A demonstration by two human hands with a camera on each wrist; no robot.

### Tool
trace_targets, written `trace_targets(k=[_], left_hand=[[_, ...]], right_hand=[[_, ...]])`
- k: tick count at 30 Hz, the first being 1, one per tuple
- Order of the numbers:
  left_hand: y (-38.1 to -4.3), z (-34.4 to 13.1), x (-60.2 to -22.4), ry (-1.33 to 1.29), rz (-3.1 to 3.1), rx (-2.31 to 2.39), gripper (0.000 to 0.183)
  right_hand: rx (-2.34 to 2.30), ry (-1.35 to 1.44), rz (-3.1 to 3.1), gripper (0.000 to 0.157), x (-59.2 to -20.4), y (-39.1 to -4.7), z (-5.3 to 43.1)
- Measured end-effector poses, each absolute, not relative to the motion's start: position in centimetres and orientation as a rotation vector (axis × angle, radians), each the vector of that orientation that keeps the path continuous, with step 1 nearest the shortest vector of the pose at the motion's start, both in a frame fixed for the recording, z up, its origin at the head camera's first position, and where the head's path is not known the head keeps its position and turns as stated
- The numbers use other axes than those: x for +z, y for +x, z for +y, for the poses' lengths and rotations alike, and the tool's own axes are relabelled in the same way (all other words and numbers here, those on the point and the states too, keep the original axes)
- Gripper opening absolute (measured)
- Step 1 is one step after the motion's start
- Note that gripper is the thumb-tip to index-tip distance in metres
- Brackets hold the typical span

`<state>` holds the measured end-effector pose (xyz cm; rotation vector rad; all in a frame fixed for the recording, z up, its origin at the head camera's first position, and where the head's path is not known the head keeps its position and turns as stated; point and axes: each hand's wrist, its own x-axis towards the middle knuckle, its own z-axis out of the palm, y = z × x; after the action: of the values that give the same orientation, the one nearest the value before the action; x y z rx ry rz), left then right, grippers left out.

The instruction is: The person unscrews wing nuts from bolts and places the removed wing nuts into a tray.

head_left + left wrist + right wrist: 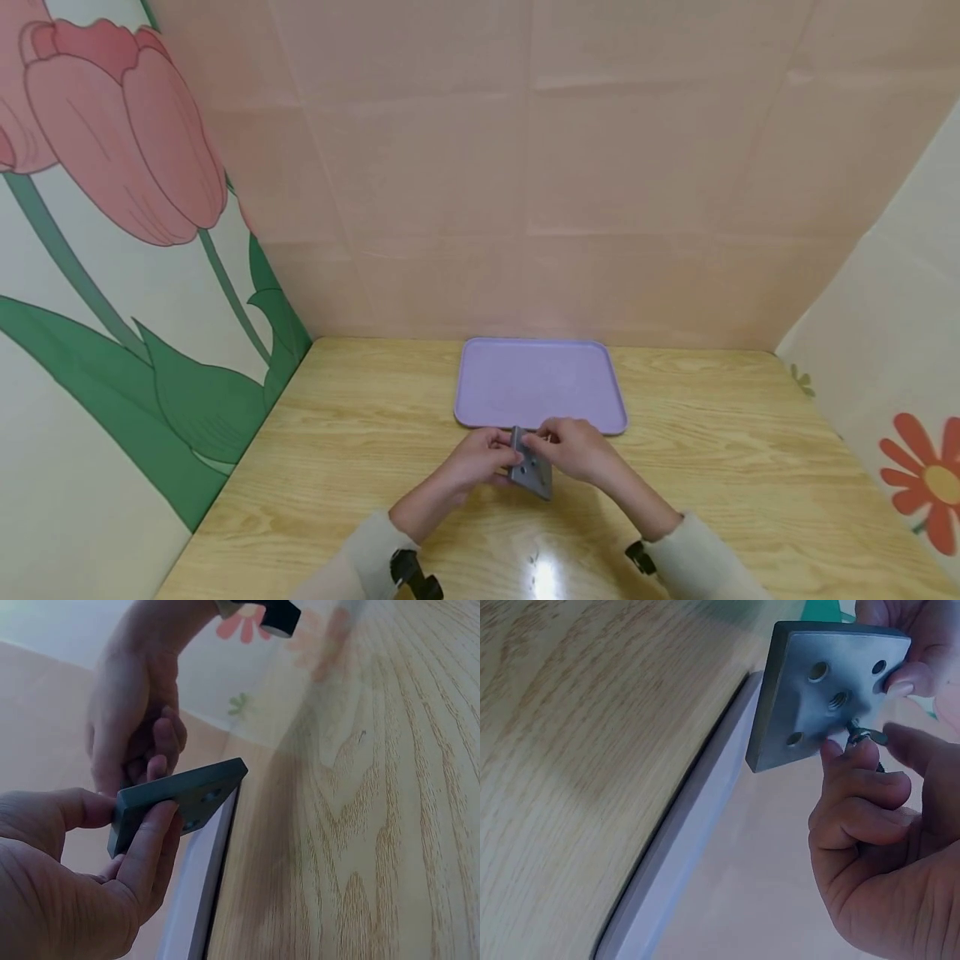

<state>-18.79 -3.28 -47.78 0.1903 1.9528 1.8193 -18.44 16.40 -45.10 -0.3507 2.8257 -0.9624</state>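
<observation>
A thick grey metal plate (pixel 534 477) with several round holes is held up above the table by my left hand (pixel 478 457). Thumb and fingers grip it along one edge, as the left wrist view shows on the plate (pixel 176 791). My right hand (pixel 576 448) pinches a small metal wing screw (pixel 870 736) between thumb and forefinger. Its tip is right at a corner hole in the face of the plate (pixel 799 690). One hole near the middle of the plate shows screw threads. The other right fingers curl in below the screw.
A shallow purple tray (pixel 536 383) lies on the wooden table (pixel 375 400) just beyond the hands, its near rim close to them. A pink-beige wall (pixel 525 208) stands behind the table, with flower-printed panels (pixel 127 133) at the sides.
</observation>
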Motion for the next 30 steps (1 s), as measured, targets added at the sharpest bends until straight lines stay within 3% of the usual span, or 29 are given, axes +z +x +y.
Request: trace_targets(k=[6, 16, 25, 30], left_hand=[[-18.76, -3.31, -47.71, 0.192, 1.95, 1.828, 0.027], [-18.85, -3.28, -47.69, 0.192, 1.933, 1.844, 0.025], [-18.73, -3.13, -47.57, 0.189, 1.968, 1.83, 0.024], [-18.66, -3.09, -47.57, 0.199, 1.956, 1.835, 0.024]], right_hand=[[-1.008, -0.468, 2.846, 0.015, -45.0, -18.38, 16.57], [-1.03, -0.512, 2.875, 0.017, -45.18, -18.45, 16.63], [-1.041, -0.166, 2.827, 0.056, -45.06, -18.59, 16.56], [-1.04, -0.127, 2.78, 0.06, -45.33, -18.54, 16.25]])
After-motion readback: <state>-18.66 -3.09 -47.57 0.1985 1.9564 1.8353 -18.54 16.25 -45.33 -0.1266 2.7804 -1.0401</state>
